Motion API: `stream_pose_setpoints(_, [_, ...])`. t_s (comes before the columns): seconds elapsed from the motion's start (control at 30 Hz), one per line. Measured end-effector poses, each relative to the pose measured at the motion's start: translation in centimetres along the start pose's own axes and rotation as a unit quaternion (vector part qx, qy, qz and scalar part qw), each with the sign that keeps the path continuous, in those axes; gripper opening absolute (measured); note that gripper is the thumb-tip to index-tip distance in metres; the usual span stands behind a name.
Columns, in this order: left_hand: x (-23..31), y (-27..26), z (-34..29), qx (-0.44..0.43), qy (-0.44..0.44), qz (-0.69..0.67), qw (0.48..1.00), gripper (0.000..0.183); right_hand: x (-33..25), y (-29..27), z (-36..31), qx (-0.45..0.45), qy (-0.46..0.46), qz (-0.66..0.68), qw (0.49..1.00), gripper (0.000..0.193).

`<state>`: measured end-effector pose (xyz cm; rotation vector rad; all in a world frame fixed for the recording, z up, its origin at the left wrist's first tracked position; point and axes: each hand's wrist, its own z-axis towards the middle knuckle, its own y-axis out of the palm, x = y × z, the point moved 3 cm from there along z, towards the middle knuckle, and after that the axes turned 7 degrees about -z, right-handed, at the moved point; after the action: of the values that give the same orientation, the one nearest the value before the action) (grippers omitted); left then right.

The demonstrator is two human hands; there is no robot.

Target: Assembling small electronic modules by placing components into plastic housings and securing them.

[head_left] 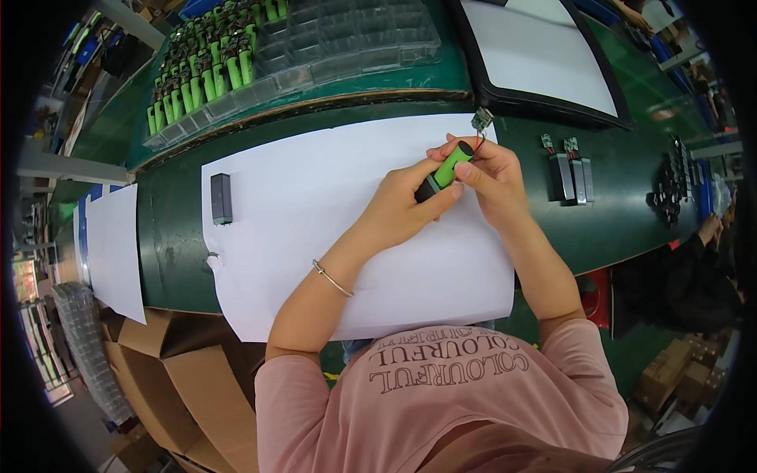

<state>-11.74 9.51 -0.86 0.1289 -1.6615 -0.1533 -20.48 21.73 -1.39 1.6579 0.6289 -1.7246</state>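
Over the white paper sheet (331,229), my two hands meet around a green battery cell (452,165). My left hand (398,203) is closed around a small dark case (426,189), which sits at the cell's lower end. The fingers of my right hand (498,180) pinch the cell near its black upper end. Thin wires, one red, run from that end to a small green circuit board (482,120) sticking up above my right fingers. Whether the cell's lower end is inside the case is hard to see behind my fingers.
A dark case (221,199) lies on the paper's left. To the right stand several dark cases (561,177) with circuit boards at their tops, beside a black pile of parts (670,185). Behind are a clear divided tray (315,75) of green cells and a black-rimmed white panel (544,55).
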Motion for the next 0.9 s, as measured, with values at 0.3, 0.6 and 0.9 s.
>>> stream_pose_setpoints(0.3, [-0.4, -0.4, 0.2, 0.008, -0.012, -0.061, 0.998, 0.015, -0.4, 0.8, 0.4, -0.047, 0.105, 0.155, 0.981, 0.034])
stream_pose_setpoints(0.6, [-0.2, -0.3, 0.0, 0.084, 0.149, 0.103, 0.98, 0.032, 0.1, 0.7, 0.2, -0.023, -0.043, 0.018, 0.999, 0.023])
stream_pose_setpoints(0.9, [-0.3, -0.8, -0.1, 0.092, 0.053, 0.128, 0.986, 0.037, 0.2, 1.1, 0.6, -0.065, -0.014, -0.03, 0.997, 0.031])
